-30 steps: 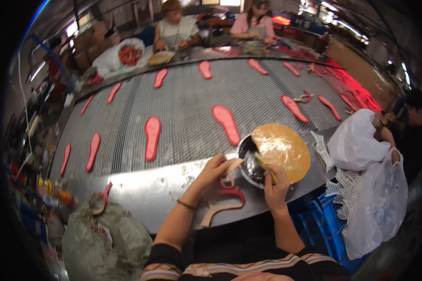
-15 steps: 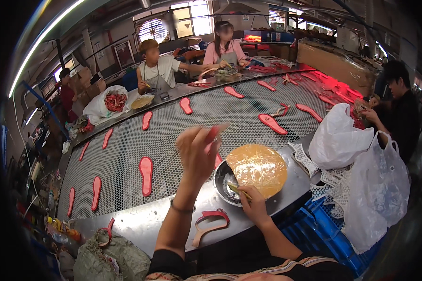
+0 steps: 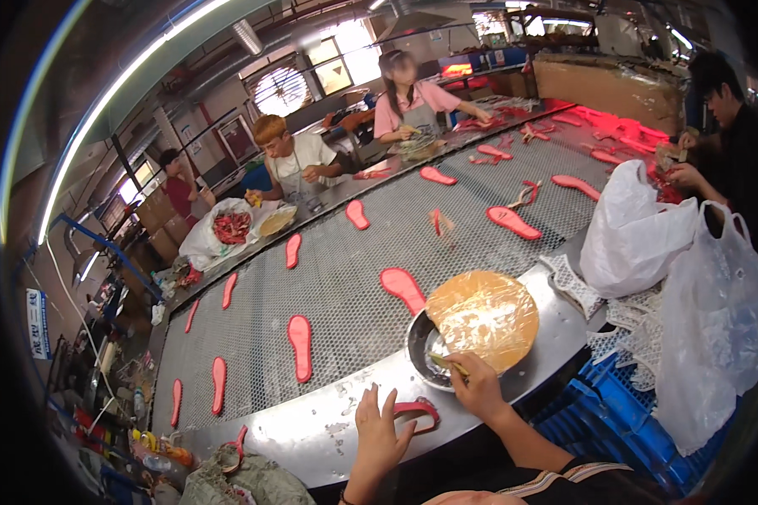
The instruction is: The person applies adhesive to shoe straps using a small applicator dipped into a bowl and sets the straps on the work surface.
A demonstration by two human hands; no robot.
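Farthest to the left of both hands lies a greenish sack (image 3: 248, 486), with a thin red strip (image 3: 241, 444) on it. Beyond the left hand, a pink sole (image 3: 300, 348) lies on the mesh belt (image 3: 257, 345). The left hand (image 3: 381, 433) is wide, its fingers spread above the metal edge. Just right of its thumb is a red strap (image 3: 421, 410) (if they touch, I cannot tell). Next comes the bowl (image 3: 414, 360), before the right hand (image 3: 477, 387), which holds narrowly a yellowish stick (image 3: 449, 364), its tip inside the bowl. Beyond this hand, a yellow disc (image 3: 484, 320) covers part of the bowl. Farther right stand a blue crate (image 3: 619, 421) and a white bag (image 3: 707, 345).
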